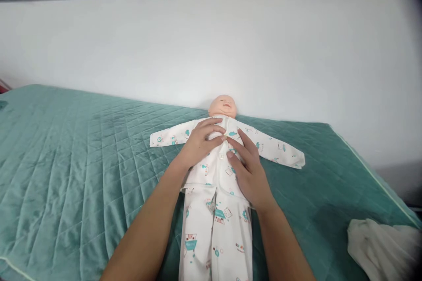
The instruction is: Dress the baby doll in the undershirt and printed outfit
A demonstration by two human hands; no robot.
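A baby doll (223,106) lies face up, its head close to the wall. It wears a white printed shirt (227,173) with both sleeves spread out, and matching white trousers (231,237). My left hand (200,140) rests on the chest at the left of the front opening, fingers apart, fingertips at the shirt's edge. On the other side, my right hand (249,169) lies on the shirt with its fingers spread, one fingertip meeting my left fingers near the upper front. A button shows below the fingertips on the shirt front.
A green quilted cover (115,162) lies under the doll. Behind it rises a white wall (211,44) with a dark band above. A crumpled pale cloth (379,246) sits at the lower right, near the cover's piped edge.
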